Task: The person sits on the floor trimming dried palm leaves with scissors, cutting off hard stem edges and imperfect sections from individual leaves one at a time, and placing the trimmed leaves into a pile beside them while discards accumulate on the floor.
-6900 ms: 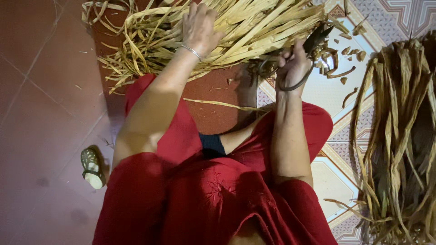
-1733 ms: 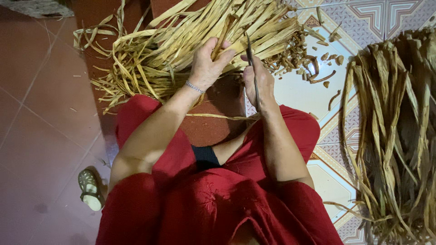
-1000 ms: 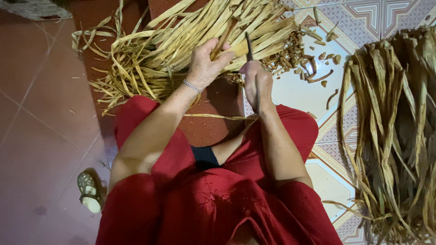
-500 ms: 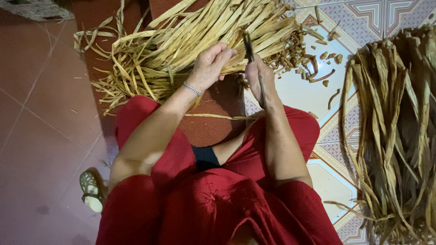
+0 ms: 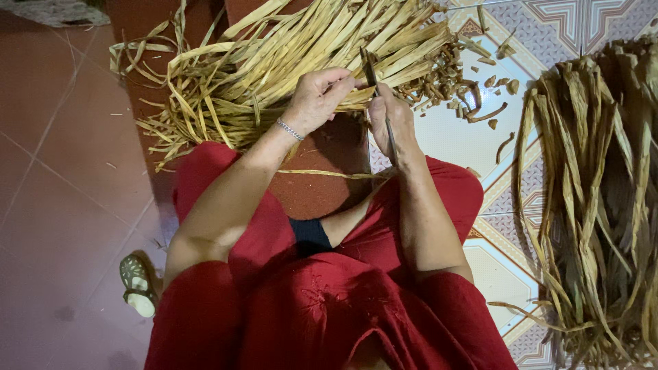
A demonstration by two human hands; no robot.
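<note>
I sit on the floor in red clothes. My left hand (image 5: 317,98), with a thin bracelet at the wrist, pinches a dry yellow plant strip at the near edge of a big pile of pale strips (image 5: 288,62). My right hand (image 5: 389,116) is closed on a dark thin blade tool (image 5: 373,75) held upright, its tip next to my left fingers. One loose strip (image 5: 329,173) lies across my lap area on the red tile.
A second heap of darker, browner leaves (image 5: 596,199) lies at the right on patterned tiles. Small cut-off bits (image 5: 473,89) are scattered beside the pale pile. A sandal (image 5: 137,284) lies at the lower left on red tile floor.
Several seconds ago my hands were spread wide over the pile. They have come together, the right holding the blade upright beside the left fingers; in the last second they barely shifted.
</note>
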